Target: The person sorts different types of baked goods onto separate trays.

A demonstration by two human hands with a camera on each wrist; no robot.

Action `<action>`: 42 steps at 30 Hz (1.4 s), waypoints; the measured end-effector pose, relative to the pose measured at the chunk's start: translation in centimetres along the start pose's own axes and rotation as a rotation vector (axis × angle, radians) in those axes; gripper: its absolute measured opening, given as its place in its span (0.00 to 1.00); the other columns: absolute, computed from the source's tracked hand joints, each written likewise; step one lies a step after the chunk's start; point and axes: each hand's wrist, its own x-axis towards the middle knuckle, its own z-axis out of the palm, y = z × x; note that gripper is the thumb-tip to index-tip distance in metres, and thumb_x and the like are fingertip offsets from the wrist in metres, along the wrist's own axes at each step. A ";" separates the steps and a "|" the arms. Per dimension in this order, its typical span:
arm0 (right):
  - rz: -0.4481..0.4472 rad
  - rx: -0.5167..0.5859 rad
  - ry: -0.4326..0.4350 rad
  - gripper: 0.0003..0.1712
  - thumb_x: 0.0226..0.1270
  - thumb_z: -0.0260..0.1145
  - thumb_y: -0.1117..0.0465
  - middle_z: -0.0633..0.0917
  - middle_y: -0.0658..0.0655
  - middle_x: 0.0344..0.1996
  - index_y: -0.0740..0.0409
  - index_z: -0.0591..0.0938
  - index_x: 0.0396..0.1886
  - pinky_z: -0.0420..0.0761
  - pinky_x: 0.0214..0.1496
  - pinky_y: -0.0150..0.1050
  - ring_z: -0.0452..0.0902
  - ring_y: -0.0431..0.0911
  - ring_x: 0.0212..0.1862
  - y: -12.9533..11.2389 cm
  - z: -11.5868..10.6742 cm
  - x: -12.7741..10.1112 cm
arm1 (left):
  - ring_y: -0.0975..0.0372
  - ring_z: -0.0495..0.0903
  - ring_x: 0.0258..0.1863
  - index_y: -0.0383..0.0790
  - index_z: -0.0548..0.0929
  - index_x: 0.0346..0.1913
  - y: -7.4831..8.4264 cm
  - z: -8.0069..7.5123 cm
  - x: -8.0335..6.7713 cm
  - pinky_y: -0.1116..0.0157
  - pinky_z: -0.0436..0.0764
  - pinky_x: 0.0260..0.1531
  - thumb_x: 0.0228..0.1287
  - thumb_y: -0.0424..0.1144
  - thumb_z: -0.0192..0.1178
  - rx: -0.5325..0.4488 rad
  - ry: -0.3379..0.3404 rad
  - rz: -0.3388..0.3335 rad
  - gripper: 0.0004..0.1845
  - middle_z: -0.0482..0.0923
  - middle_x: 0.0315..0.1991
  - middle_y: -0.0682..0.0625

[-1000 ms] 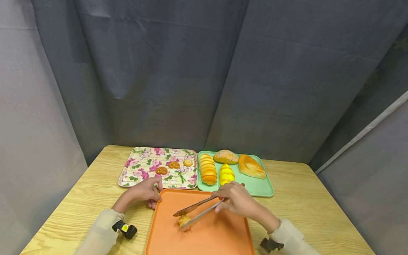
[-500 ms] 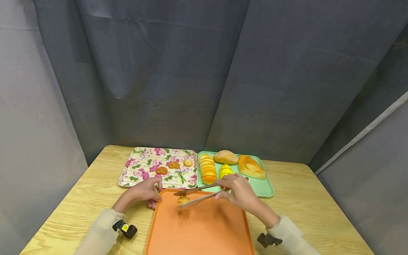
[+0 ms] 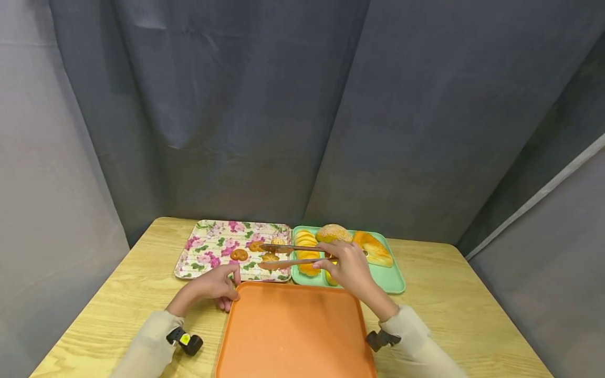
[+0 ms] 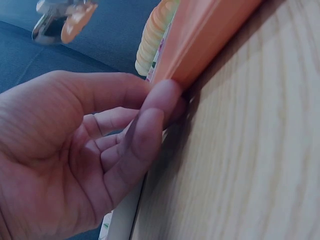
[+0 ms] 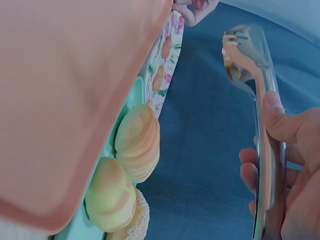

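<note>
Nearest to us sits the orange tray [image 3: 295, 336] on the wooden worktop [image 3: 113, 299]. Our left hand [image 3: 215, 286] rests at its far left corner, fingers curled loosely against the rim, pinching nothing as far as we can tell. Our right hand [image 3: 347, 268] is raised past the tray's far edge, clenched around metal tongs [image 3: 293, 254] that point left and pinch a small cookie [image 3: 270, 257] over the floral tray [image 3: 208, 247]. Two more cookies [image 3: 239, 254] lie there. Far right, the green tray [image 3: 389, 278] holds the breads [image 3: 333, 232].
</note>
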 end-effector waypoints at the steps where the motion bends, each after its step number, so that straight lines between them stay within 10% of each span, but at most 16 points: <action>1: 0.007 -0.001 0.005 0.26 0.48 0.81 0.51 0.90 0.53 0.34 0.56 0.91 0.48 0.77 0.42 0.46 0.79 0.45 0.29 0.0 0.2 0.2 | 0.62 0.81 0.13 0.28 0.69 0.42 0.0 0.0 0.0 0.66 0.81 0.15 0.59 0.24 0.65 -0.004 -0.002 -0.002 0.15 0.82 0.16 0.45; 42: 0.083 -0.128 -0.107 0.21 0.49 0.82 0.49 0.82 0.49 0.22 0.51 0.92 0.43 0.55 0.33 0.37 0.69 0.41 0.23 1.2 6.2 2.4 | 0.63 0.81 0.12 0.28 0.68 0.42 -0.4 0.0 -0.1 0.67 0.80 0.14 0.58 0.24 0.65 -0.009 -0.003 0.022 0.15 0.81 0.16 0.45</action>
